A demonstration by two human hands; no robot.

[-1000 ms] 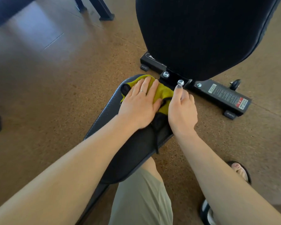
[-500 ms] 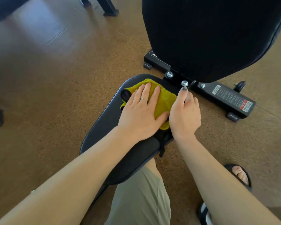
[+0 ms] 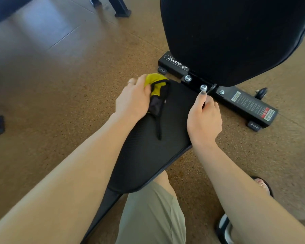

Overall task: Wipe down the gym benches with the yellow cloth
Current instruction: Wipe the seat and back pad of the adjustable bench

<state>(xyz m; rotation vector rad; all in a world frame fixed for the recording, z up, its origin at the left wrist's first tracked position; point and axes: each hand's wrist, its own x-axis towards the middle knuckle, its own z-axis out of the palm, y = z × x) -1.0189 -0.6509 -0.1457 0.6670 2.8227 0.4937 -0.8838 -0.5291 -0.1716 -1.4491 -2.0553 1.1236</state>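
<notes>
Left hand (image 3: 133,101) gripping yellow cloth (image 3: 155,81) at seat pad (image 3: 158,138) edge (fingers curled), right hand (image 3: 203,118) clasping opposite edge

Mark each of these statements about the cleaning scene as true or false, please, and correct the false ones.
1. The left hand holds the cloth at the left edge of the seat. True.
2. The cloth is blue. False: it is yellow, with a dark part.
3. The right hand rests at the right edge of the seat, one finger toward a bolt. True.
4. The backrest lies flat on the floor. False: it is raised, above the seat.
5. The right hand holds a spray bottle. False: no bottle is in view.
</notes>
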